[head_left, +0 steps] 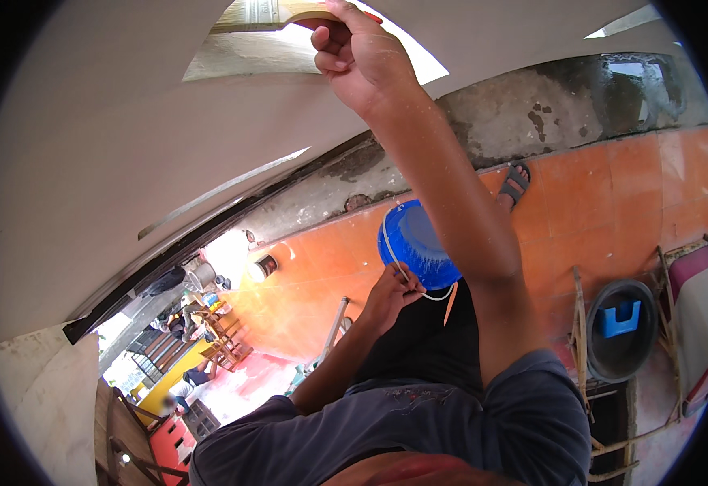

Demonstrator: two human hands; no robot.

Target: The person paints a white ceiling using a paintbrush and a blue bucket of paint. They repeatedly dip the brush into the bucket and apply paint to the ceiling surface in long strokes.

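Brush [265,11]: at the top edge of view, set against a bright patch; judged light, with a stiff wooden handle and soft, yielding bristles. Best hold is the handle just behind the metal band, clear of the bristles.
Right hand [366,61]: grasping the brush handle, thumb along it, the other fingers curled in.
Left hand [394,296]: fingers wrapped around the white bail [437,298] at the near side of the bucket.
Bail grip: thin, so a full load would probably press into the fingers; the middle of the arc is the place to hold for a level hang.
Blue bucket [423,263]: below the right forearm [455,182], mouth toward the camera. Looks like plastic, slightly flexible; judged heavier than the brush if loaded. Pale streaks on its inner wall may be slick to touch.
Brush, cut off: frame crops its upper side; whether the bristles touch anything cannot be told.
Bucket contents: the dull disc inside could be liquid or bare bottom.
Bucket rim: right part hidden behind the forearm.
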